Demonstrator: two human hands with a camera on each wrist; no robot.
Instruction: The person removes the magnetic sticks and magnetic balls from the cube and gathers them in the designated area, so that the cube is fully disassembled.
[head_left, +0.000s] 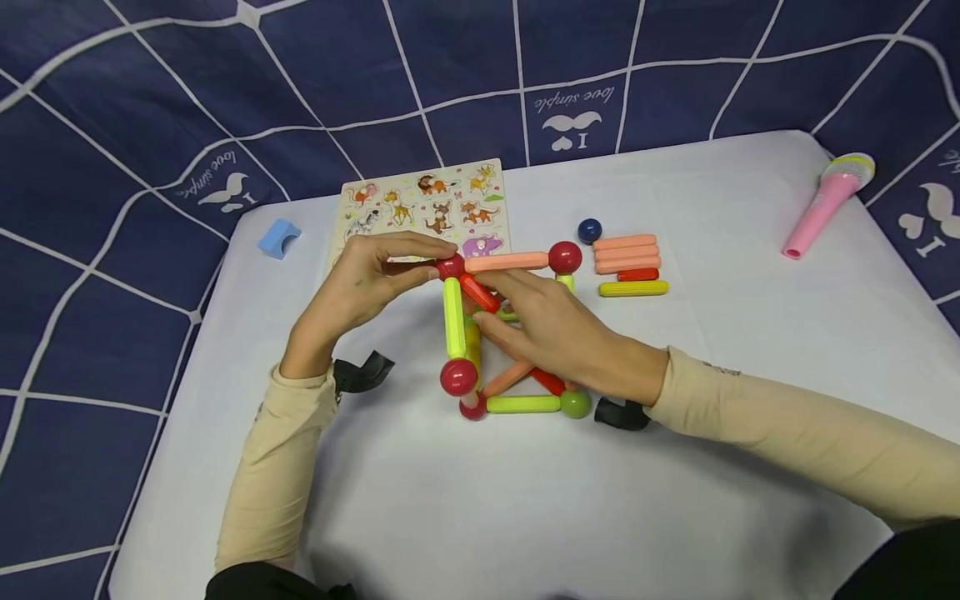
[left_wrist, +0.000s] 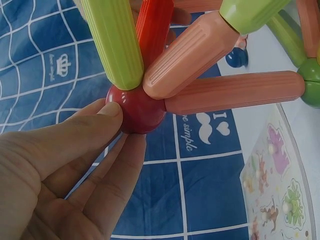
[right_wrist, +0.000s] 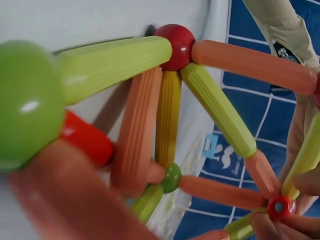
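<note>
A frame of plastic sticks and balls stands on the white table, with yellow-green, orange, red and yellow sticks. My left hand [head_left: 367,279] pinches the red ball [left_wrist: 142,112] at its upper left corner between thumb and fingertips. From that ball run a yellow-green stick [head_left: 454,318], an orange stick [head_left: 506,262] and a short red stick [head_left: 480,292]. My right hand [head_left: 551,329] reaches into the frame from the right and holds the red stick close to the ball. Other corners have a red ball [head_left: 565,257], another red ball [head_left: 458,377] and a green ball [head_left: 575,404].
Behind the frame lies an animal puzzle board [head_left: 420,204]. To the right are loose orange sticks [head_left: 627,252], a yellow stick [head_left: 633,288] and a dark blue ball [head_left: 589,231]. A pink toy microphone [head_left: 825,204] lies far right, a blue arched block [head_left: 279,239] far left.
</note>
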